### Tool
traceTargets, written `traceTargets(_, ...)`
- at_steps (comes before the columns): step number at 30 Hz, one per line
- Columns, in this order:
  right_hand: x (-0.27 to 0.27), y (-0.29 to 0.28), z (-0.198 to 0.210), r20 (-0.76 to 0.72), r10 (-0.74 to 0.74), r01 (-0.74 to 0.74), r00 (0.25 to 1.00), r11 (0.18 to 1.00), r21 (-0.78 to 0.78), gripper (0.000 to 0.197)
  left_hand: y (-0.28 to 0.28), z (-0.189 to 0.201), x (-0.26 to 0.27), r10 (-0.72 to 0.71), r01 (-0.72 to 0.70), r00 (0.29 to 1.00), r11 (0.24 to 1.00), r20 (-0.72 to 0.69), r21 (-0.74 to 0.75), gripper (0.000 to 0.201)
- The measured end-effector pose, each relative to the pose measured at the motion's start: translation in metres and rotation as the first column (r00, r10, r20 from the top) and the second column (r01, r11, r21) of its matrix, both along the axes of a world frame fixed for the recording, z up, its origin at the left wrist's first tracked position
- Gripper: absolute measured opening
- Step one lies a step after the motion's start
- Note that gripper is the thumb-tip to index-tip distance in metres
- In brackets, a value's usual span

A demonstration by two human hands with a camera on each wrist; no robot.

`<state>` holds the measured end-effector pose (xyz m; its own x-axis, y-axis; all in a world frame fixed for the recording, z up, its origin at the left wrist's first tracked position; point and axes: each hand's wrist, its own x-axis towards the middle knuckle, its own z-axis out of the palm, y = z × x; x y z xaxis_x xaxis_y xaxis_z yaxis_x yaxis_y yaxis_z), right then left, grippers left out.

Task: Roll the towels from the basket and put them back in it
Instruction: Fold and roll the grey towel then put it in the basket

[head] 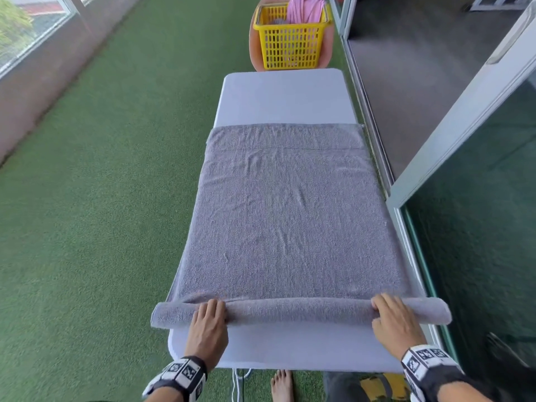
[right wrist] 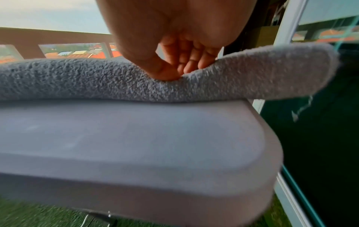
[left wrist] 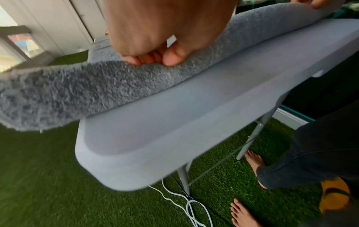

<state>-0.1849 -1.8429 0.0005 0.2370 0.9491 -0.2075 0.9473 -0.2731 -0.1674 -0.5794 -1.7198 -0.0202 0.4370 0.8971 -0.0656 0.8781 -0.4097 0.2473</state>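
Grey towel [head: 287, 216]: spread flat along the table, centre of the head view; near end wound into a low roll across the lower frame.
Roll [head: 298, 311]: lies crosswise near the table's near end; both ends overhang the table's side edges, left end over the turf, right end towards the glass.
Left hand [head: 207, 323]: on the roll left of centre, fingers laid over its top and curled, thumb tip pressed into the pile [left wrist: 170, 59].
Right hand [head: 396, 323]: on the roll near its right end, fingers curved over the top, thumb dug into the near face [right wrist: 165, 72].
Towel far edge: straight hem band, upper centre, square to the table sides.
Table [head: 284, 94]: pale grey top, rounded corners; bare strip beyond the towel's far edge, narrower bare strip between roll and near edge.
Basket [head: 290, 39]: yellow slatted, top centre, beyond the table's far end; on an orange surface.
Pink towel [head: 306, 8]: draped upright out of the basket.
Left margin: green turf [head: 101, 184], open from table edge to low wall.
Right margin: sliding-door track and glass panel [head: 478, 242] just beside the table's right edge.
Below table: white cable [left wrist: 186, 205], bare feet [left wrist: 242, 215] on turf.
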Motion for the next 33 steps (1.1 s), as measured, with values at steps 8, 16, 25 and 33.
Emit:
traceTargets(8, 0.006, -0.005, -0.012, -0.066, -0.082, 0.081, 0.994, 0.997, -0.008, 0.050, 0.012, 0.000, -0.001, -0.011, 0.013, 0.999, 0.999, 0.043, -0.050, 0.045)
traceTargets(16, 0.005, 0.003, 0.005, 0.047, -0.070, 0.076, 0.996, 0.984, -0.162, 0.010, 0.013, 0.003, -0.008, -0.017, 0.021, 0.999, 0.993, 0.031, -0.120, 0.019)
traceTargets(25, -0.002, 0.015, 0.001, -0.020, -0.055, 0.055, 0.998, 0.998, 0.002, 0.038, 0.013, 0.007, 0.004, 0.061, -0.057, 0.997, 0.996, 0.056, -0.067, 0.020)
traceTargets(33, 0.008, 0.013, -0.004, -0.073, -0.049, 0.044, 0.996, 0.997, -0.065, 0.050, 0.014, -0.001, -0.007, -0.019, 0.023, 0.998, 0.997, 0.061, -0.075, 0.047)
